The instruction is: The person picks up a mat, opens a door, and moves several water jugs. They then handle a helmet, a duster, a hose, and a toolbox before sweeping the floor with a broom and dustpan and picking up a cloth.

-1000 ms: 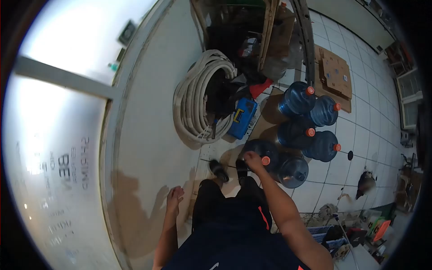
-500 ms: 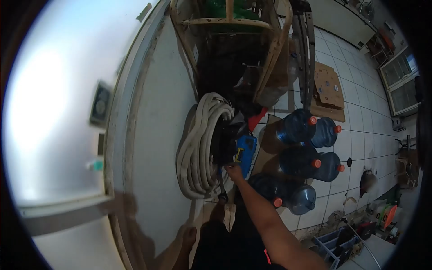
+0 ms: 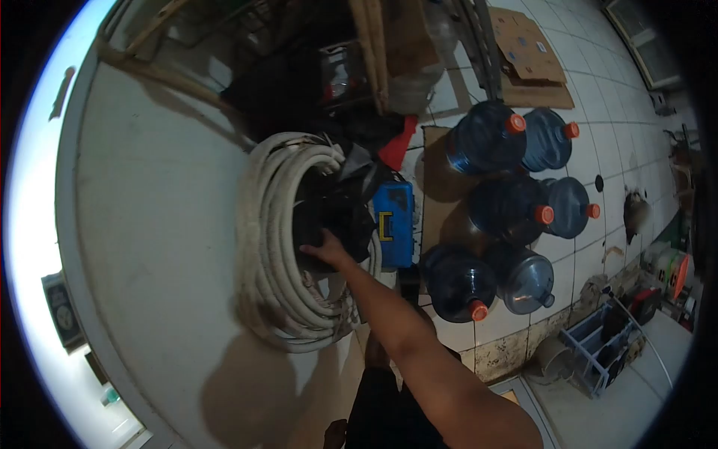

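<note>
My right hand [image 3: 327, 249] reaches into the middle of a coiled off-white hose [image 3: 262, 224] that leans against the wall. Its thumb and fingers are on a black bag [image 3: 348, 221] inside the coil, with dark material between them; part of the fingers is hidden. Just right of the bag is a blue toolbox [image 3: 396, 224] with a yellow latch. A red piece [image 3: 398, 144] shows above the toolbox. My left hand is out of view.
Several large blue water jugs [image 3: 490, 138] with orange caps stand to the right, some on cardboard. Flattened boxes [image 3: 527, 49] lie on the tiles behind. A rusty metal frame [image 3: 370, 52] stands above the hose. A grey crate [image 3: 598, 348] is at lower right.
My right hand has moved from beside the toolbox leftward onto the black bag inside the coil. The view has shifted closer to the hose and jugs.
</note>
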Demonstrator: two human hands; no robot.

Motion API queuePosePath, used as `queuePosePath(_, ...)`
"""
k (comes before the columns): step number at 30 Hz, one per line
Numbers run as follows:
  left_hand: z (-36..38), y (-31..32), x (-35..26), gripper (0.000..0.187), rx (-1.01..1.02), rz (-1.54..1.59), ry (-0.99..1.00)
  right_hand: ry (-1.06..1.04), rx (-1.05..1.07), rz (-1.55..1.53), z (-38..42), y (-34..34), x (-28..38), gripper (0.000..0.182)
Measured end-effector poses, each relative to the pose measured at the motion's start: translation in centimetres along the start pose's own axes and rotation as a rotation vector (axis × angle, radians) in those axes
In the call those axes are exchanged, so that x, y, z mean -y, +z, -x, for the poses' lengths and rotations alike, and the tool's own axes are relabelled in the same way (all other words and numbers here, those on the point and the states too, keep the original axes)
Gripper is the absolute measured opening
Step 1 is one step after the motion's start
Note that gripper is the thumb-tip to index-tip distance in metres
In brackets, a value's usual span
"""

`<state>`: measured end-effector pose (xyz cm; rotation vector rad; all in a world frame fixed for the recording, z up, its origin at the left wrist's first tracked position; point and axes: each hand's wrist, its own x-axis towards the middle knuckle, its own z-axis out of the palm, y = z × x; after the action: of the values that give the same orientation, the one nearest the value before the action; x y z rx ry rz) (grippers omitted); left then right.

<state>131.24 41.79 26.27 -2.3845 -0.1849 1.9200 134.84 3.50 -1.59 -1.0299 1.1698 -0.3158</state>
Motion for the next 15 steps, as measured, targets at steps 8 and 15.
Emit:
queuePosePath(8,-4.5,-1.6,5.9,0.053,-0.063,0.185,0.120,0.009,-0.016,-0.214,2.6,-4.6,2.1,0.069)
queuePosePath(15,-5.5,-0.8,6.4,0.041,-0.104,0.089,0.114,0.012,0.096,-0.481,8.3,-14.6,2.8,0.074)
